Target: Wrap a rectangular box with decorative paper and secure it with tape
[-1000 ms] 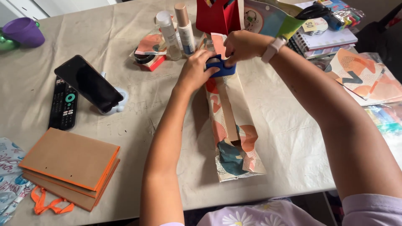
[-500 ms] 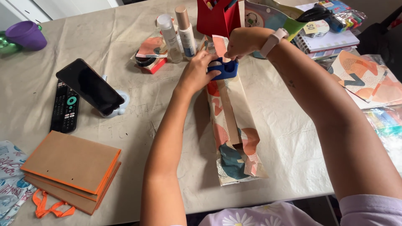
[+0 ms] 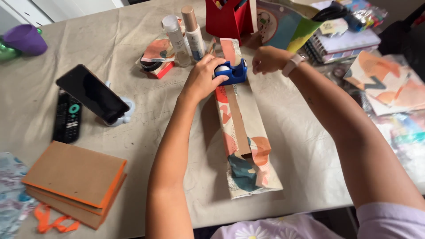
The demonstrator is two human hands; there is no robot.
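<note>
Long wrapped parcel (image 3: 243, 132), patterned paper in cream, orange and teal, lies lengthwise at the middle of the table (image 3: 133, 115), seam side up. Blue tape dispenser (image 3: 231, 73) sits on the parcel's far end. Left hand (image 3: 201, 79) is curled around the dispenser's near side, fingers closed on it, pinning it down. Right hand (image 3: 265, 59) is just right of the dispenser, loosely closed; whether it pinches a tape end cannot be told from here. Judgement: the pull goes best with the dispenser held firm against the parcel and the strip drawn out straight, so the paper seam does not shift. Around the parcel: two bottles (image 3: 186, 35) and a red holder (image 3: 228, 17) just beyond its far end, close enough to be knocked; a tape roll on a small box (image 3: 152, 64) to its far left; phone on a stand (image 3: 93, 94) and remote (image 3: 66, 117) left; orange-edged brown bags (image 3: 73, 181) near left; notebooks (image 3: 341, 42) and paper sheets (image 3: 389, 84) right.
</note>
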